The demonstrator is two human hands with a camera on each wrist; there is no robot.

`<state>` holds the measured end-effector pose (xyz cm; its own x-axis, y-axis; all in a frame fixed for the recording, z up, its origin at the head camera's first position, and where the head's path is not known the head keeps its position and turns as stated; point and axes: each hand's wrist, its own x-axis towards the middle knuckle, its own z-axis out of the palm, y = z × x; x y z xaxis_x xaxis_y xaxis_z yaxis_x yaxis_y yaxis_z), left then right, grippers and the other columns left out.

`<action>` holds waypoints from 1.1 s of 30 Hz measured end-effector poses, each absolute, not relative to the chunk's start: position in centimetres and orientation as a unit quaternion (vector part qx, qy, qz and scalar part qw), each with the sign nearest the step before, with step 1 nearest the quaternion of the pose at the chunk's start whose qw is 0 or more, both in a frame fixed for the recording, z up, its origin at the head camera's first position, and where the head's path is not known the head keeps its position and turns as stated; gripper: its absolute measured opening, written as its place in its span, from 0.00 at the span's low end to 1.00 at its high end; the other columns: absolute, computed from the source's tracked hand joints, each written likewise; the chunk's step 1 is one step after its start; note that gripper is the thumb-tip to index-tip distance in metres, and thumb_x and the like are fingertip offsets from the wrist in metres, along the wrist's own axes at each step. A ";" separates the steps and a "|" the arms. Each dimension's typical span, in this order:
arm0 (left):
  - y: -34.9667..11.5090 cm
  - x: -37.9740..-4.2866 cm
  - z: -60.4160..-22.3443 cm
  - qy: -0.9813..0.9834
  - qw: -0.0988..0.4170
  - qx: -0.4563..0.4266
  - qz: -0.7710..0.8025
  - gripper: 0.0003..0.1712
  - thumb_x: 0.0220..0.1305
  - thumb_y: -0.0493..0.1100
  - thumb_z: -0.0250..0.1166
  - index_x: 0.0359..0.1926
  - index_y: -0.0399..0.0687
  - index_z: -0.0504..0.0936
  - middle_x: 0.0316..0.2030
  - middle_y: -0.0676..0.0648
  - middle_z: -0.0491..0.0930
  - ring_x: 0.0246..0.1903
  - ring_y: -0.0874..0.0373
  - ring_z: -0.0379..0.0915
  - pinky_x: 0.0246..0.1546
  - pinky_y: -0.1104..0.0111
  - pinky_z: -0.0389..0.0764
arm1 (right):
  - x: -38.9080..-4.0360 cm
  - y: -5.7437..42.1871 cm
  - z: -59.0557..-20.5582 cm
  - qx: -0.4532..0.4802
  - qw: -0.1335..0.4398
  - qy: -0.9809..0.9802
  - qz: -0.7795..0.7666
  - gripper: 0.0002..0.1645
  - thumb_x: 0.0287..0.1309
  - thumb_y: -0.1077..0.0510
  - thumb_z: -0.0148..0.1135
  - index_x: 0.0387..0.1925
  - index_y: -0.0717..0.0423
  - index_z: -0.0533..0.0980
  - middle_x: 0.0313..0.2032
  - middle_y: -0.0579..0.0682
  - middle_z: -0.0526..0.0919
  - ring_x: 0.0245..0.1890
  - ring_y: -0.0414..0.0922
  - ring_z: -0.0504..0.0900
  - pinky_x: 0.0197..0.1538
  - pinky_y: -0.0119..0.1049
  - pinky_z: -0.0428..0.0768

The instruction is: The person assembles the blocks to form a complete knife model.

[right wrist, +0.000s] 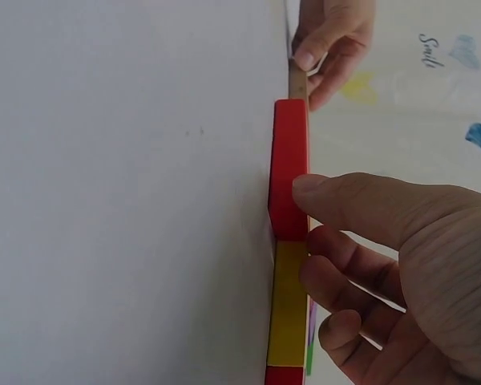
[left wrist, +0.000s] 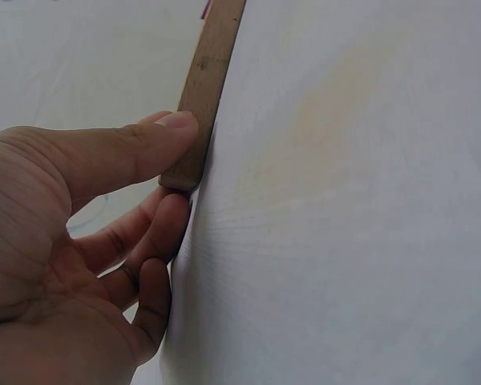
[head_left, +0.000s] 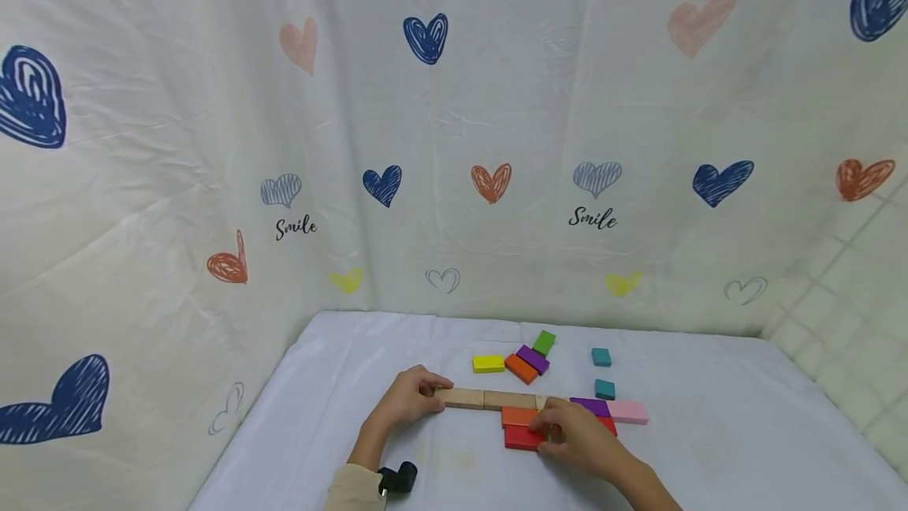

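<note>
My left hand (head_left: pixel 410 399) pinches the left end of a plain wooden block (head_left: pixel 463 398), thumb on the near side. A second wooden block (head_left: pixel 509 400) continues the row rightward, with a purple block (head_left: pixel 592 407) and a pink block (head_left: pixel 627 412) at its right end. In front lie an orange block (head_left: pixel 519 416) and, nearer, a red block (head_left: pixel 521 438). My right hand (head_left: pixel 578 436) grips the red block, thumb on its near side and fingers curled over the far side. The right wrist view shows a yellow block (right wrist: pixel 289 309) directly beside it, then more red.
Behind the rows lie loose yellow (head_left: pixel 488 364), orange (head_left: pixel 521 369), purple (head_left: pixel 534 359) and green (head_left: pixel 544 342) blocks. Two teal blocks (head_left: pixel 600 356) sit farther right. White cloth (head_left: pixel 709 385) covers the table, and a heart-printed curtain (head_left: pixel 525 117) hangs behind it.
</note>
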<state>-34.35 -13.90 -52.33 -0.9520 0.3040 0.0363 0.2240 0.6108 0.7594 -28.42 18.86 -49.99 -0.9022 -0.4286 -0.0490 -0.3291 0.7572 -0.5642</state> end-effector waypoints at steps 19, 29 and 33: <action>-13.9 -34.2 -52.3 0.899 0.043 0.145 0.411 0.16 0.58 0.37 0.75 0.48 0.56 0.91 0.36 0.48 0.77 0.36 0.57 0.68 0.35 0.68 0.69 | -28.3 18.5 -49.9 -0.208 0.080 0.932 -0.286 0.12 0.53 0.57 0.77 0.40 0.47 0.86 0.32 0.42 0.76 0.33 0.40 0.72 0.34 0.28 0.73; -13.8 -34.3 -52.2 0.899 0.043 0.142 0.413 0.16 0.57 0.37 0.76 0.47 0.57 0.91 0.36 0.49 0.77 0.36 0.58 0.68 0.35 0.68 0.69 | -28.5 18.6 -49.2 -0.214 0.087 0.926 -0.297 0.10 0.55 0.56 0.76 0.40 0.47 0.86 0.32 0.42 0.77 0.32 0.39 0.74 0.34 0.27 0.75; -13.8 -34.4 -52.3 0.899 0.043 0.142 0.413 0.17 0.57 0.37 0.76 0.48 0.56 0.91 0.36 0.49 0.77 0.35 0.58 0.68 0.34 0.68 0.69 | -29.3 18.7 -48.5 -0.222 0.064 0.922 -0.310 0.10 0.57 0.55 0.75 0.41 0.48 0.85 0.31 0.40 0.77 0.33 0.38 0.75 0.34 0.27 0.77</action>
